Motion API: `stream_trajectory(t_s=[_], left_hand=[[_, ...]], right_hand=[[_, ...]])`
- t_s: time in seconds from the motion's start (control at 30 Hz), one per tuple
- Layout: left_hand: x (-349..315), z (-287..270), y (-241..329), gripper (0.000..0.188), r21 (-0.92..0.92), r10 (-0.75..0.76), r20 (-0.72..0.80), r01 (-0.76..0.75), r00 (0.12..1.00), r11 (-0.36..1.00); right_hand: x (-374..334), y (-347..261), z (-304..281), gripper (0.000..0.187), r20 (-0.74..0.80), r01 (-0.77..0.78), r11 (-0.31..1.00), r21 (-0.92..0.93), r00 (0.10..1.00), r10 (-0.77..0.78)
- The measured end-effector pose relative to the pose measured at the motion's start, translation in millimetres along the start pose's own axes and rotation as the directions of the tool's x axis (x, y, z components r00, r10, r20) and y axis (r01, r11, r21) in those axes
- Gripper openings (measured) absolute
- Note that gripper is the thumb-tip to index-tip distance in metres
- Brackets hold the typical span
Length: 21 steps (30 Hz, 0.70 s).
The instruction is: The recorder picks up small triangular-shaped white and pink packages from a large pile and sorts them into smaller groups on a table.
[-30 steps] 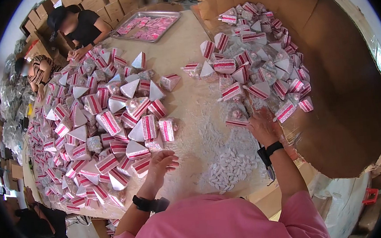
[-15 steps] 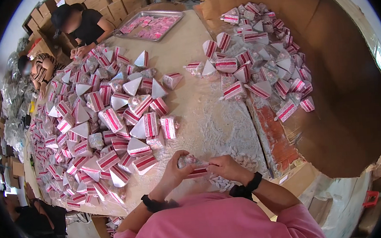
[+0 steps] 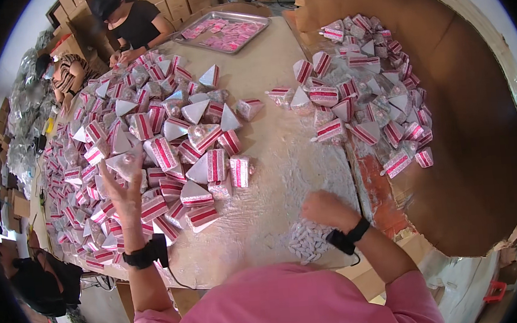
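Observation:
My left hand point(image 3: 122, 193) reaches into the large heap on the left, its thumb and fingers round a wrapped cake-slice shape point(image 3: 125, 164) with a pale triangular face. Around it lie many similar wedges point(image 3: 162, 154), white and pink with red stripes, several in clear wrapping. My right hand point(image 3: 326, 209) is closed, knuckles up, low over the table just above a small pile of white slivers point(image 3: 307, 241). Its fingertips are hidden, so whatever they hold does not show.
A second heap of wedges point(image 3: 381, 100) lies at the right, by a large brown cardboard sheet point(image 3: 467, 108). A metal tray point(image 3: 253, 39) with flat pink pieces stands at the far end. Two co-workers point(image 3: 138, 25) sit at the far left; another dark-clothed person point(image 3: 43, 281) is at the near left.
My hands were together over a wedge at the table's near middle. The left has swung far left into the heap; the right has moved slightly right and up. The view has shifted a little.

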State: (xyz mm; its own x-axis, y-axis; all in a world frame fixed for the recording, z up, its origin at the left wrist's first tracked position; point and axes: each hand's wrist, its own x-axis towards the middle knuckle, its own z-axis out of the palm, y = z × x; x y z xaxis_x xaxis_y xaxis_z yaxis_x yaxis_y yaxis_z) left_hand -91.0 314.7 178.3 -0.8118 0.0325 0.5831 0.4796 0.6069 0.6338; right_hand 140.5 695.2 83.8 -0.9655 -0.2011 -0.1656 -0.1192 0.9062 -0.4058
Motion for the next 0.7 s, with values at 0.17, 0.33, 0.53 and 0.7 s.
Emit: stream_trajectory(t_s=[0.17, 0.33, 0.53, 0.7], left_hand=[[-59.0, -1.4, -17.8, 0.066, -0.030, 0.044, 0.105, -0.041, 0.993, 0.999], [-114.1, 37.3, 48.2, 0.055, -0.061, 0.113, 0.447, -0.096, 0.887, 0.994], [-134.4, 58.2, 66.6, 0.049, -0.152, 0.027, 0.629, 0.089, 0.777, 0.984], [-130.7, 76.2, 82.6, 0.044, -0.156, -0.100, 0.841, 0.416, 0.531, 0.896]], right_hand=[[53.4, 60.1, -60.8, 0.015, -0.584, -0.278, 0.903, -0.328, 0.811, 0.037], [66.8, 119.7, -67.6, 0.029, -0.574, -0.428, 0.785, -0.448, 0.811, 0.115], [70.0, 105.2, -70.3, 0.033, -0.314, -0.447, 0.735, -0.510, 0.892, 0.324], [45.3, 60.4, -76.8, 0.056, -0.260, -0.422, 0.888, 0.185, 0.850, 0.458]])
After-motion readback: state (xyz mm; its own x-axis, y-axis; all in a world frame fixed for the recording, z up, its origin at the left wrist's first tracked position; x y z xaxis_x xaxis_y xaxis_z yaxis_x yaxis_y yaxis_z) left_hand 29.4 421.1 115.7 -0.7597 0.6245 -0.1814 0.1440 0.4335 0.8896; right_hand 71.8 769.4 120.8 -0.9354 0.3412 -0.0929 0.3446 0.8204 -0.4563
